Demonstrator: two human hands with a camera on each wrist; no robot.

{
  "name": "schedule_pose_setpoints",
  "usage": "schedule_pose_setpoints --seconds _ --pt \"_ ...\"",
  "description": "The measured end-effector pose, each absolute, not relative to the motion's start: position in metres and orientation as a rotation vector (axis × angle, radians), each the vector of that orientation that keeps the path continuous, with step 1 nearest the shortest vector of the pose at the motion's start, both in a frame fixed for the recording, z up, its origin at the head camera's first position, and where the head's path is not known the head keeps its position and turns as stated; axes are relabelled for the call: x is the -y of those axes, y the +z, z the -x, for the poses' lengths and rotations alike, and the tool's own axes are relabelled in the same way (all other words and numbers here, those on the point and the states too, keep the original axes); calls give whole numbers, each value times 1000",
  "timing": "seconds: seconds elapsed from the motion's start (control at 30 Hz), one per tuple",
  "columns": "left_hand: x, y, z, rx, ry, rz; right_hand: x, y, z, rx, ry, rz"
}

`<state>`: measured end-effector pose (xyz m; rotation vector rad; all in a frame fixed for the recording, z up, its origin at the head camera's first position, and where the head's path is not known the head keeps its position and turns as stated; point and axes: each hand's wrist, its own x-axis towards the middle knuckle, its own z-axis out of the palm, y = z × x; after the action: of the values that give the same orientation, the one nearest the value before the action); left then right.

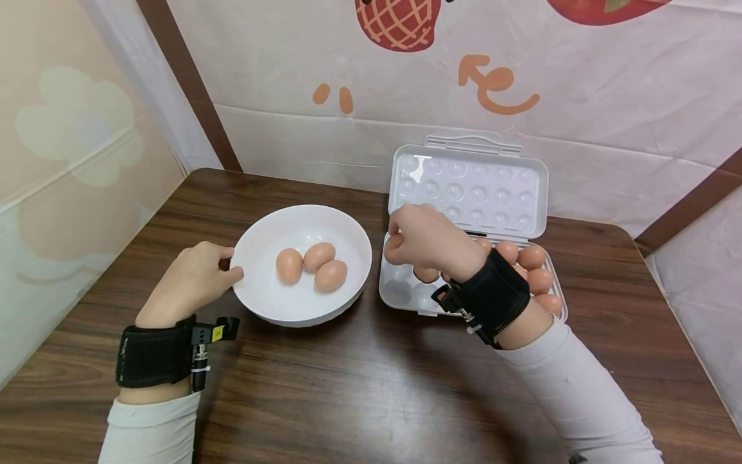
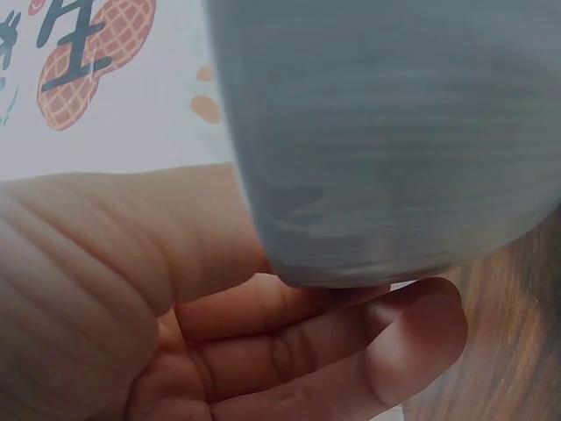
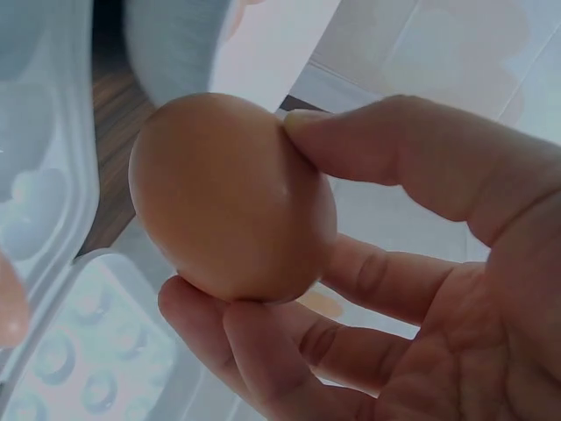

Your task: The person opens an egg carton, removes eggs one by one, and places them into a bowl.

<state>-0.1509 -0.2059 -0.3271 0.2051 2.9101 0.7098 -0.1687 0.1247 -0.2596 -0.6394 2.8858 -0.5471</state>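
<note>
My left hand (image 1: 194, 277) grips the left rim of a white bowl (image 1: 255, 290), thumb on the rim and fingers under it in the left wrist view. Inside the bowl lie three brown eggs (image 1: 319, 256). My right hand (image 1: 431, 238) pinches one brown egg (image 3: 232, 197) between thumb and fingertips, over the left end of the white egg carton (image 1: 400, 298). Several more eggs (image 1: 540, 281) sit in the carton's right part, some hidden behind my right wrist. A few cups at its front left hold no egg.
The carton's lid (image 1: 469, 187) stands open at the back, leaning towards the printed cloth (image 1: 278, 135) behind the table. Bowl and carton stand side by side on the dark wooden table (image 1: 348, 393), with a narrow gap between them.
</note>
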Motion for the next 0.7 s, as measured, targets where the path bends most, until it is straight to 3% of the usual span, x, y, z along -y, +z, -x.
schedule_pose_setpoints --seconds 0.7 --pt "206 -330 154 -2926 683 -228 -62 -237 186 -2783 -496 659"
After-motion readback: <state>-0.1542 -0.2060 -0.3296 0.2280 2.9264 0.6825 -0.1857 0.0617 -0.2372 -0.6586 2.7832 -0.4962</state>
